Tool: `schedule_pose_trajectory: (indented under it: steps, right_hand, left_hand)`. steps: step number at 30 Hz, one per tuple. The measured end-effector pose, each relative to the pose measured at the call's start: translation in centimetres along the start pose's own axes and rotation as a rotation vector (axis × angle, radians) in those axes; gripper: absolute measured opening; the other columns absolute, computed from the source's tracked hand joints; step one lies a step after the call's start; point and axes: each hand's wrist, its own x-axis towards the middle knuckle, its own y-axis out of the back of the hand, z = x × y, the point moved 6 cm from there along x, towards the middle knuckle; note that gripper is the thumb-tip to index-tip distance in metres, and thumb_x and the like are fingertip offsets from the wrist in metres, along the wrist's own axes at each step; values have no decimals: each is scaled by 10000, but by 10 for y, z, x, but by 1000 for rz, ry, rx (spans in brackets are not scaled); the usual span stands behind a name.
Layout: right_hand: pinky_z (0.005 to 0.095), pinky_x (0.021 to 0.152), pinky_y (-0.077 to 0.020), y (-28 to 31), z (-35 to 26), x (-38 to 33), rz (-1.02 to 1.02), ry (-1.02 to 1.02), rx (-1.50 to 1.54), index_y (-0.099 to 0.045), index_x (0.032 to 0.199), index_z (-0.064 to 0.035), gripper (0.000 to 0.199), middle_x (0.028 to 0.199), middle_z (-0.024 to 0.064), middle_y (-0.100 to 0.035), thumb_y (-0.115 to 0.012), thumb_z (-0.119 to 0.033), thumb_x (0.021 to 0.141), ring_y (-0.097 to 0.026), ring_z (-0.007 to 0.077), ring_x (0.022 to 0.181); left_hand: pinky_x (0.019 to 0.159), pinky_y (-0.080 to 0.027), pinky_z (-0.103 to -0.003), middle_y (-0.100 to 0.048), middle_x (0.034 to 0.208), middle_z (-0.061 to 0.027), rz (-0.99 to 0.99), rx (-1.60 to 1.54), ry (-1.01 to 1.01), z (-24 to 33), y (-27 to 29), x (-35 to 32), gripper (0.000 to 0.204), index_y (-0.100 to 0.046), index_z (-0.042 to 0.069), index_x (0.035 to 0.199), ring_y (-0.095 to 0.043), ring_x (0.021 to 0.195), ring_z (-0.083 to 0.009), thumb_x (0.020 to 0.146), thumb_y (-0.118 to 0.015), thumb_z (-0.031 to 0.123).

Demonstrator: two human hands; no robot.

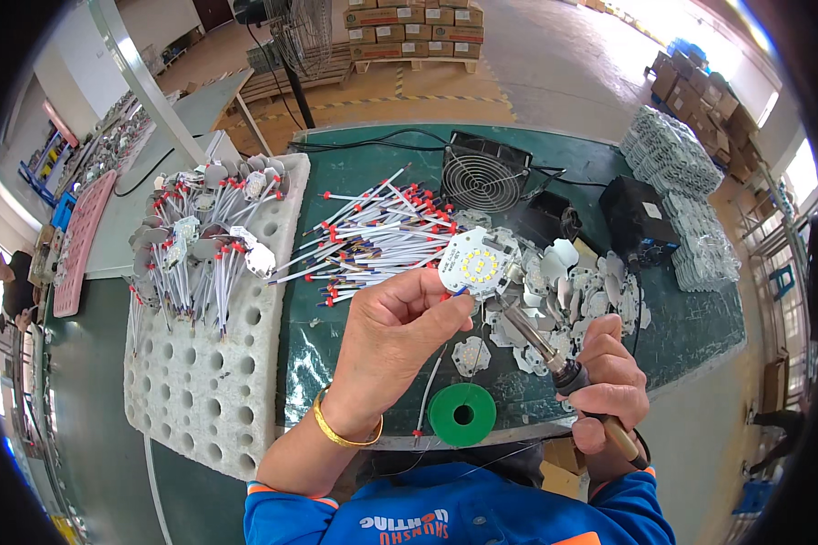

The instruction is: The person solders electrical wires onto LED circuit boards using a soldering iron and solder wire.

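My left hand (393,329) pinches a white LED board (475,263) dotted with yellow chips, and a small blue bit shows by the fingertips. In my right hand (612,381) is a soldering iron (570,375), its metal tip angled up and left toward the board's lower edge. Whether the tip touches the board I cannot tell. A green solder spool (463,415) lies below, between the two hands. Loose LED boards (568,304) are scattered beyond the iron. Left of the held board lies a heap of white wires (386,238) with red connectors.
A white foam tray (186,377) full of holes stands at the left, with wired boards (200,236) upright in it. A small fan (482,180) and a black box (639,218) stand at the back. Stacked boards (673,150) rise at the right edge.
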Motion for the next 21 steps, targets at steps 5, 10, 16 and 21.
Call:
schedule_pose_trajectory:
  steps: [5, 10, 16, 21]
  right_hand:
    - [341, 597, -290, 0, 1, 3, 8, -6, 5, -642, 846, -90, 188, 547, -8, -432, -627, -193, 690, -443, 165, 507]
    - [333, 587, -289, -3, 1, 3, -30, 0, -22, -648, 844, -106, 206, 549, -22, -414, -601, -126, 644, -430, 153, 497]
    - [325, 589, -299, -5, -1, 6, -16, -12, -43, -656, 822, -139, 216, 570, -31, -404, -598, -93, 620, -426, 144, 507]
    - [323, 591, -299, -6, -1, 2, -32, 1, -85, -661, 818, -162, 247, 577, -35, -400, -602, -84, 591, -417, 142, 512]
  left_hand:
    - [510, -359, -160, -623, 686, -11, 4, 8, 0, 2, -3, 0, 30, -632, 42, 802, -524, 596, -19, 782, -644, 62]
    - [510, -360, -161, -618, 682, -5, -10, 16, 19, 5, -2, -2, 62, -641, 34, 836, -513, 588, -17, 780, -645, 60]
    - [512, -361, -161, -611, 673, 0, -11, 24, 3, 6, -2, -4, 68, -642, 29, 844, -498, 577, -12, 782, -640, 56]
    - [515, -360, -161, -615, 675, -2, -11, 12, 17, 5, -3, -4, 37, -633, 35, 812, -502, 581, -12, 782, -639, 56]
